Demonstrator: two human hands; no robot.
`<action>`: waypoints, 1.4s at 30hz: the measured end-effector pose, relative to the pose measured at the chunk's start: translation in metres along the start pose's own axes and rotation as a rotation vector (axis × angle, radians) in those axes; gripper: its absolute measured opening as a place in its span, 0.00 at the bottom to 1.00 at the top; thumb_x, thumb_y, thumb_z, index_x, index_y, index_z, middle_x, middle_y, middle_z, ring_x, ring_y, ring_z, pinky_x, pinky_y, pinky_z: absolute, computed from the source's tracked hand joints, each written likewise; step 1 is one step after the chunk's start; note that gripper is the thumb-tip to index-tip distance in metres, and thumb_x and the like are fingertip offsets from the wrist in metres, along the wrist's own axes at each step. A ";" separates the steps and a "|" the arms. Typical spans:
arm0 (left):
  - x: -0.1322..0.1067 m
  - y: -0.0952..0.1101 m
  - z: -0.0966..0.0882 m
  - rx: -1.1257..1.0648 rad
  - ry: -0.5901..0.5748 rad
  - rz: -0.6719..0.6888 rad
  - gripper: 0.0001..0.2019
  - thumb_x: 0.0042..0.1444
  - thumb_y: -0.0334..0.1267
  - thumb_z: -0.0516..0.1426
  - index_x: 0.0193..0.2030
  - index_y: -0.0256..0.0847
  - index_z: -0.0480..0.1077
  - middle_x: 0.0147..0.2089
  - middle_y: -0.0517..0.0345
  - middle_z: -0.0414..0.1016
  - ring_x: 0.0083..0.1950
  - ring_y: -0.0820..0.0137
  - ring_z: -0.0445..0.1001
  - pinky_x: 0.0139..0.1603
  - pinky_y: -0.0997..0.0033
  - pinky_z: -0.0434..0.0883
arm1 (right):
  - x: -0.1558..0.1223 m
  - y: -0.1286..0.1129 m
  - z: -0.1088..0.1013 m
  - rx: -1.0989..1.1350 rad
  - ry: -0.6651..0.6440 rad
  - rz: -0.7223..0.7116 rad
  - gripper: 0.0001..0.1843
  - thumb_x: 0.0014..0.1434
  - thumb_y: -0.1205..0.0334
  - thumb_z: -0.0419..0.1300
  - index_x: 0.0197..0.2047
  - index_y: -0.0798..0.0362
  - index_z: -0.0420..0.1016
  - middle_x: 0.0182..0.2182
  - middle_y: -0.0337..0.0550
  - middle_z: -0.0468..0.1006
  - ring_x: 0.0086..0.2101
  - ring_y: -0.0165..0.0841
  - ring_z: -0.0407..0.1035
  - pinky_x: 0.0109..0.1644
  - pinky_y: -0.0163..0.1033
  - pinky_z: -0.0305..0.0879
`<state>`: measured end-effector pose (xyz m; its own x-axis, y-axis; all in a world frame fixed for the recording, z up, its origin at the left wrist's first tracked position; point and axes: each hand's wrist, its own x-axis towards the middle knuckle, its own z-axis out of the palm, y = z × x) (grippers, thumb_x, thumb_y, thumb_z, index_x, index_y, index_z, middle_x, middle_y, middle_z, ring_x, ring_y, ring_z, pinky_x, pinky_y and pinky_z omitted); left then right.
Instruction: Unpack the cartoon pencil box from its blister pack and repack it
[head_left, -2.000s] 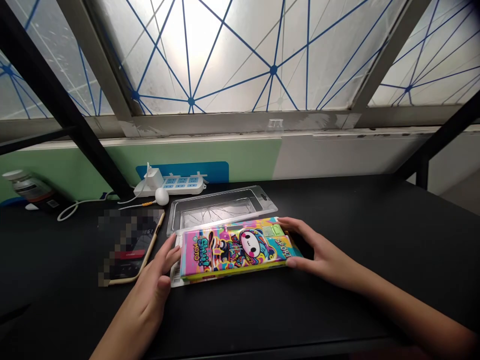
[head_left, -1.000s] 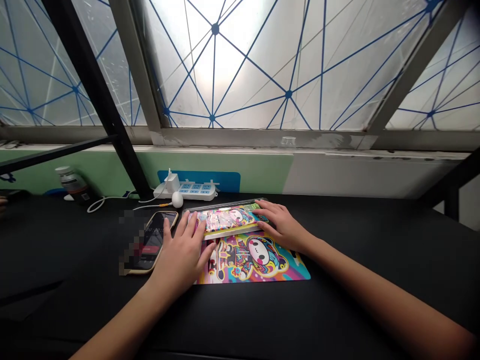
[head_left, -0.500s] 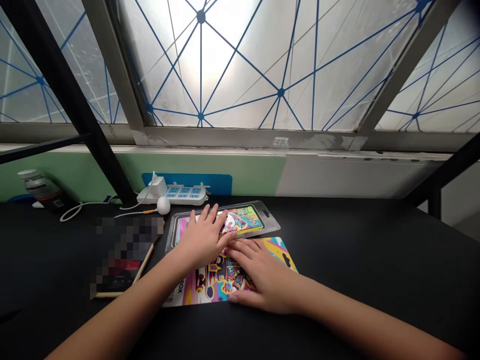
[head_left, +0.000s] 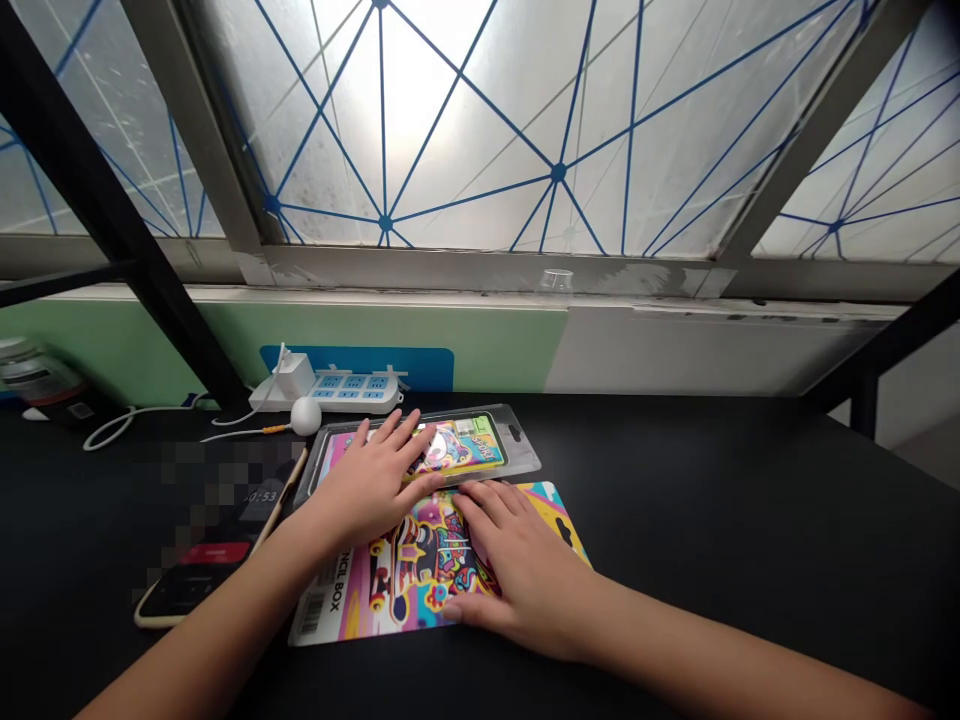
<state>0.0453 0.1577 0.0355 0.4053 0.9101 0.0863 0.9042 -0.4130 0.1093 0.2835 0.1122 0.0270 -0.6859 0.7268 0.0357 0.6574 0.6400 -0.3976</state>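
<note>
A colourful pencil box [head_left: 457,448] lies inside a clear plastic tray [head_left: 521,452] on the black table [head_left: 712,520]. My left hand [head_left: 371,480] lies flat on the box and tray with its fingers spread. In front of the tray lies a colourful printed card [head_left: 375,590] with cartoon art and a barcode. My right hand [head_left: 517,565] rests flat on that card, fingers stretched out toward the tray's near edge. Neither hand grips anything.
A phone [head_left: 199,545] in a tan case lies left of the card. Behind the tray are a white power strip [head_left: 345,390] with a charger, a white ball on a cable [head_left: 305,416], and a bottle [head_left: 34,375] at far left. A black frame post [head_left: 112,220] rises at left.
The pencil box went from the card into the clear tray behind it. My left hand now presses on the box, and my right hand came down flat on the card.
</note>
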 end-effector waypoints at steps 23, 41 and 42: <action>-0.006 -0.012 -0.011 -0.146 -0.080 -0.031 0.26 0.73 0.51 0.40 0.73 0.51 0.59 0.78 0.56 0.49 0.78 0.55 0.46 0.74 0.38 0.48 | 0.004 0.026 -0.028 -0.154 0.336 0.217 0.19 0.65 0.41 0.58 0.34 0.48 0.65 0.24 0.37 0.73 0.25 0.35 0.67 0.29 0.39 0.53; -0.023 0.021 -0.006 -0.061 -0.065 0.042 0.28 0.71 0.55 0.43 0.68 0.43 0.63 0.78 0.49 0.49 0.79 0.56 0.45 0.74 0.38 0.48 | -0.013 0.012 -0.017 -0.256 0.057 -0.152 0.57 0.56 0.28 0.60 0.75 0.58 0.52 0.72 0.63 0.55 0.70 0.59 0.48 0.70 0.66 0.50; -0.022 0.019 -0.005 -0.061 -0.067 0.044 0.28 0.71 0.56 0.43 0.69 0.43 0.62 0.78 0.50 0.49 0.79 0.56 0.45 0.75 0.38 0.48 | -0.013 0.011 -0.014 -0.274 0.042 -0.147 0.57 0.57 0.28 0.59 0.76 0.58 0.49 0.73 0.63 0.53 0.71 0.59 0.46 0.70 0.67 0.49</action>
<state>0.0532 0.1292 0.0411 0.4541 0.8906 0.0260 0.8763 -0.4518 0.1671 0.3044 0.1131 0.0348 -0.7701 0.6275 0.1145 0.6157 0.7782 -0.1237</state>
